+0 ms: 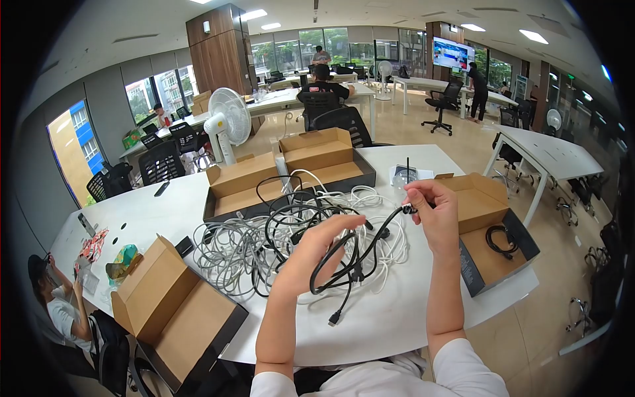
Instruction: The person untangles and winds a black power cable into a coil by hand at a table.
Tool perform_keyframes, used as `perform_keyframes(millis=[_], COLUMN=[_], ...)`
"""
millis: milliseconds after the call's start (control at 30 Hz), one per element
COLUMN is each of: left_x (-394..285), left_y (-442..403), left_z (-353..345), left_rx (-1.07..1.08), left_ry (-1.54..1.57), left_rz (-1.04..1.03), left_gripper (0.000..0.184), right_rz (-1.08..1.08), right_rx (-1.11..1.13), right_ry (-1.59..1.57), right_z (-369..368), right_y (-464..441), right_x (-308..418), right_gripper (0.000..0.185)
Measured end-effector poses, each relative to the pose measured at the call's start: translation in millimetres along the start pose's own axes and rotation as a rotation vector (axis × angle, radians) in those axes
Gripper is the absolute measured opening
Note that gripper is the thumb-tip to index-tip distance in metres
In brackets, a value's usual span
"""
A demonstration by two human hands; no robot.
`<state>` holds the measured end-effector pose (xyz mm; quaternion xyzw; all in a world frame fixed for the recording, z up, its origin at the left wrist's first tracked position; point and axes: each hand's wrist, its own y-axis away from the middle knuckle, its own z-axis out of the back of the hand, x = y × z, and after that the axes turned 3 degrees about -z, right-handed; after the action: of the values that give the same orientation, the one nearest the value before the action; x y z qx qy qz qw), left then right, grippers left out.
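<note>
- Cable, black point(319, 290), hangs in loops between your two hands, above the near part of the white desk point(390, 334) and in front of a heap of tangled leads.
- Your right hand point(433, 215) has its grip pinched on one end of the cable, thumb against fingertips; a hold that small could let the end slip if the line were tugged.
- Your left hand point(316, 246) curves around the loops, fingers stretched out; you cannot tell from here whether that grip presses on the cable. A loose hold would probably let the loops slide apart.
- Below your left hand, a black connector point(335, 319) dangles free, and it could snag on a neighbouring strand if drawn sideways.
- Behind the loops, grey and white cables point(231, 251) cross with more black ones. Lifting quickly could drag the heap along or tighten a knot, since strands overlap in your line of sight.
- At your right, an open box point(473, 198) holds a coiled black cable point(505, 251), close to your forearm; a wide elbow swing might knock it.
- At your left, another open box point(192, 324) seems to jut past the near edge, where a bump could tip it.
</note>
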<state>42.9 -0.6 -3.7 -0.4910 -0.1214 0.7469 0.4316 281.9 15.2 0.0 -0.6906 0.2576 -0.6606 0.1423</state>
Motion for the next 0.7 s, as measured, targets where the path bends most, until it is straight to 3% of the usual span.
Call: perform_keyframes(millis=[200,400,533,567,700], left_x=[11.5,12.9,24.5,24.9,22.8], left_y=[3.8,0.1,-8.2,-9.5,-15.8], left_z=[-9.5,-28.3,-37.5,-40.7,-40.2], left_rx=[0.146,0.186,0.330,0.318,0.225], left_ry=[0.335,0.141,0.557,0.579,0.415], left_rz=[-0.045,0.208,0.373,0.369,0.378], left_gripper=[0.061,0.068,0.054,0.044,0.039], right_rz=[0.025,0.010,-0.003,-0.005,0.016], right_rx=[-0.054,-0.022,0.087,0.094,0.198], right_ry=[-0.167,-0.123,-0.113,-0.117,-0.172], right_z=[-1.1,-8.9,-10.5,-10.4,-3.9], right_y=[-3.0,3.0,7.0,7.5,11.8], right_x=[-6.5,-2.3,0.2,0.7,5.8], right_gripper=[0.016,0.017,0.019,0.020,0.024])
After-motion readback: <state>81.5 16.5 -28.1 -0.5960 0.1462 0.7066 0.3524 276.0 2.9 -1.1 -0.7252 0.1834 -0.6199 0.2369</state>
